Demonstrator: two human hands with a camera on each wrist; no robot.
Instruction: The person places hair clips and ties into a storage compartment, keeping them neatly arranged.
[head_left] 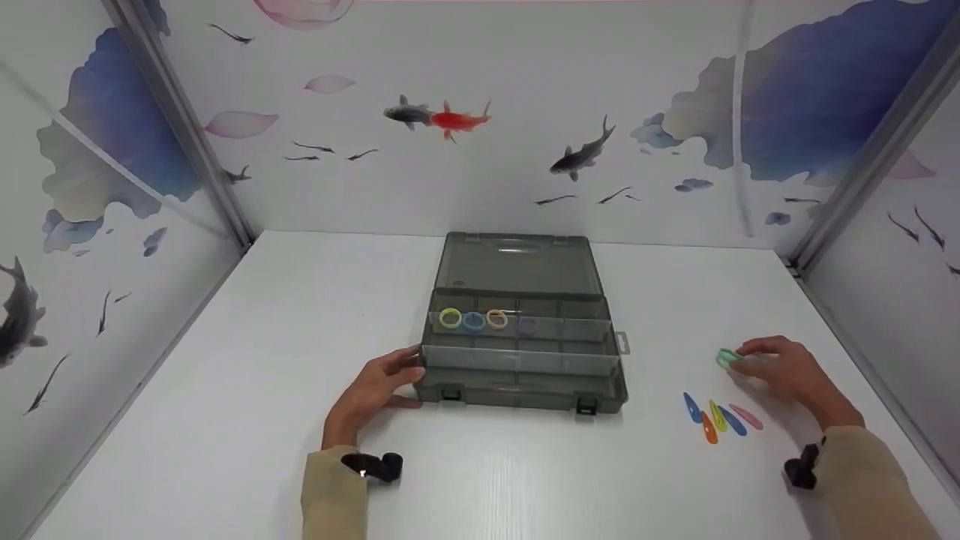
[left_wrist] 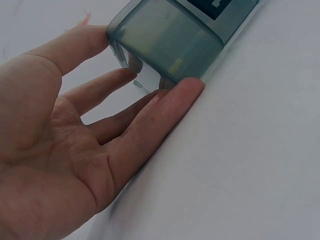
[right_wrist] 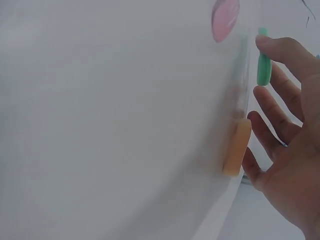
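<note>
A grey translucent compartment box [head_left: 517, 360] stands with its lid [head_left: 517, 262] folded back. At its left front corner my left hand [head_left: 379, 390] rests, fingers spread and mostly straight; the left wrist view shows the thumb and fingertips against the corner. My right hand [head_left: 784, 367] pinches a green hair tie [head_left: 726, 358] between thumb and fingers, to the right of the box. The other fingers are spread apart in the right wrist view. Beneath them is an orange band-like piece [right_wrist: 237, 147]. Yellow [head_left: 450, 319], blue [head_left: 473, 321] and orange [head_left: 496, 319] hair ties sit in the rear row.
Several snap hair clips lie before the right hand, among them an orange clip [head_left: 709, 427], a yellow clip [head_left: 717, 415] and a pink clip [head_left: 746, 416]. The white table [head_left: 480, 480] is bounded by printed panels at the back and sides. A latch tab [head_left: 623, 343] juts from the box's right side.
</note>
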